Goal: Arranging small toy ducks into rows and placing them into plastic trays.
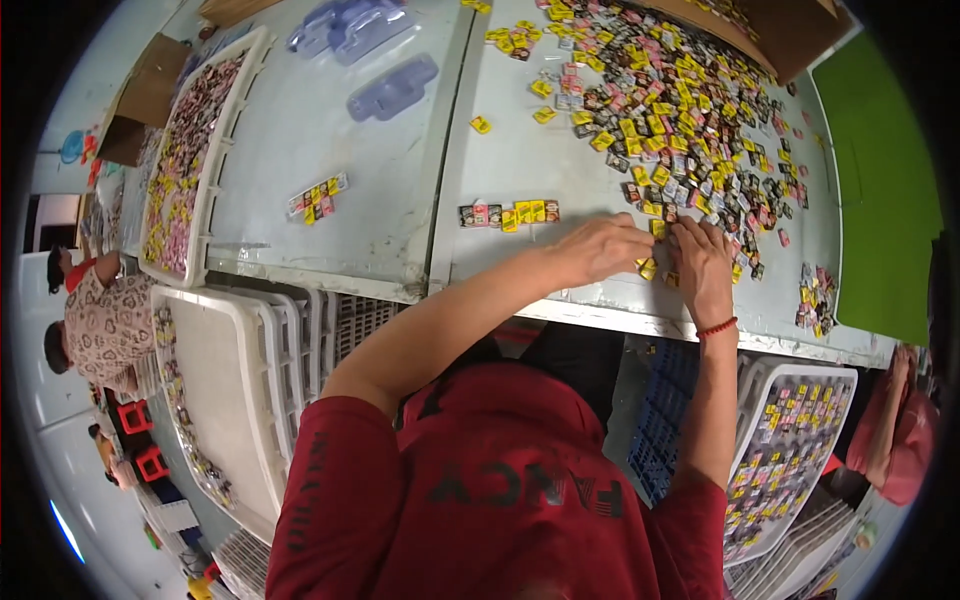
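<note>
The left hand [608,248] and right hand [703,262] curl in narrow by small packets [657,229] between them, seemingly picking some up; whether they hold any cannot be told; next needs a light touch

A pale table [390,180], split by a dark seam, spans the upper frame; a bright green surface [885,190] fills the right. A dark opening [52,222] shows at far left, red stools [133,416] and a bright light strip [66,530] lower left.

Left hand [605,248] and right hand [704,262] sit close together, fingers [690,234] bent.
</note>
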